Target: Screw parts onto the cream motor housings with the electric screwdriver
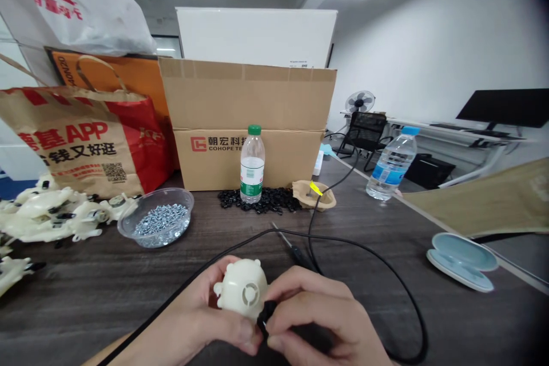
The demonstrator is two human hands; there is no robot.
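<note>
Head view: left hand (193, 303) cupped narrow round ivory plastic housing (240, 289), lifted off the table, round vented face turned up, apparently to steady it and keep that face in sight. Right hand (313, 314) closed narrow, fingers (309, 297) pinching small black part (266, 314) against housing's lower edge; exact contact hidden by fingers. Black cable (364, 257) looping across dark wood-grain table (86, 309), clear of the housing. Black-handled screwdriver (295, 254) lying just ahead of both hands, seemingly left within easy reach. Clear bowl of silver screws (155, 230) beside heap of ivory moulded parts (47, 211), probably grouped for quick picking. Loose black small parts (261, 201) piled at foot of cardboard box (240, 126), likely kept back from the working area.
</note>
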